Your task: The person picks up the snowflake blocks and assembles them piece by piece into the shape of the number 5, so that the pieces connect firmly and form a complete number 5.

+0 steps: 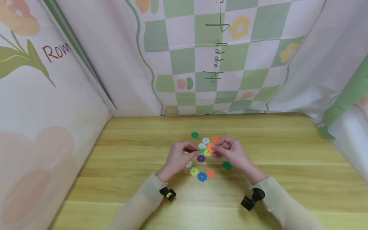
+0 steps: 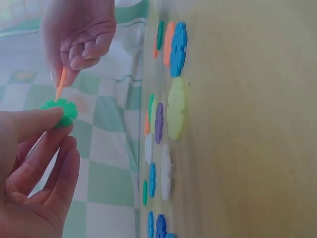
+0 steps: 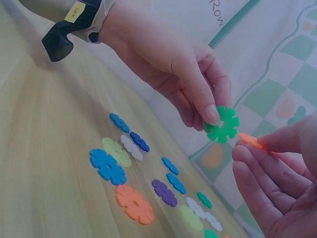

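Note:
My left hand (image 1: pixel 179 157) pinches a green notched snowflake disc (image 3: pixel 228 130) between thumb and index finger. An orange snowflake disc (image 2: pixel 61 85) is pinched by my right hand (image 1: pixel 235 155). Both discs are held above the table, and in the left wrist view the edge of the orange one meets the rim of the green one. From these views I cannot tell whether their notches are engaged. Below the hands lie a purple disc (image 1: pixel 201 158) and a yellow-green disc (image 1: pixel 207 153).
On the wooden table (image 1: pixel 129 140) several more discs lie flat, among them a blue disc (image 1: pixel 202 176), a dark green disc (image 1: pixel 226 165) and a white disc (image 1: pixel 205 140). A checked curtain (image 1: pixel 207 64) hangs behind the table. A printed panel (image 1: pixel 43 111) borders the left side.

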Action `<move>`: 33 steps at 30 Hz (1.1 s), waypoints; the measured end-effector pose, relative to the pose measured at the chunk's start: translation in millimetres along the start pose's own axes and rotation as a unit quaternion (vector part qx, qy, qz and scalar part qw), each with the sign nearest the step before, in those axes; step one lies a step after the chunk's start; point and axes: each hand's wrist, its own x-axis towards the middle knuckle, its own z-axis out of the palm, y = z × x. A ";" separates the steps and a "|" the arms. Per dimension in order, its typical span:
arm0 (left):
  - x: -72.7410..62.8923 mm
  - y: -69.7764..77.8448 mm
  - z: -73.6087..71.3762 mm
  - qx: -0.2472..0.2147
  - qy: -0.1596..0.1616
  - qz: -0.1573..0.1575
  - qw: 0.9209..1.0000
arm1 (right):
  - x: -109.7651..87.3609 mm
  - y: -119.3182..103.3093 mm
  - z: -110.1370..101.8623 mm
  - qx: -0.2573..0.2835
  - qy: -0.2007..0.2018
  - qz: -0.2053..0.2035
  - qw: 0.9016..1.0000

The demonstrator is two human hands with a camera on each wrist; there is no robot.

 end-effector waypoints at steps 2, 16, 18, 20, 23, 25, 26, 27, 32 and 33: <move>-0.4 0.7 0.4 0.000 -0.003 -0.006 1.000 | -0.7 -0.5 0.8 -0.005 0.000 0.002 1.000; -4.3 4.2 2.9 0.001 -0.018 0.004 1.000 | -6.1 -1.7 6.1 0.000 -0.020 -0.001 1.000; -4.8 5.6 3.1 -0.002 -0.017 0.005 1.000 | -6.4 -1.8 6.3 0.002 -0.022 -0.004 1.000; -5.0 7.1 3.2 -0.001 -0.016 0.004 1.000 | -6.8 -2.1 6.3 0.000 -0.021 -0.007 1.000; -5.2 9.7 2.8 -0.001 -0.014 0.006 1.000 | -7.7 -3.6 6.8 0.000 -0.017 -0.008 1.000; -5.3 11.0 2.4 -0.001 -0.013 0.008 1.000 | -8.4 -4.6 7.2 -0.001 -0.014 -0.009 1.000; -5.4 11.6 2.2 -0.001 -0.015 0.012 1.000 | -8.7 -4.9 7.5 -0.001 -0.013 -0.009 1.000; -5.5 12.0 2.2 -0.002 -0.016 0.019 1.000 | -9.0 -5.2 7.8 0.000 -0.013 -0.009 1.000; -5.4 12.6 3.1 0.003 -0.014 0.050 0.999 | -9.9 -4.6 8.9 0.018 -0.018 -0.004 1.000; -5.4 12.5 3.4 0.004 -0.013 0.052 0.999 | -9.8 -4.0 8.8 0.023 -0.020 -0.001 1.000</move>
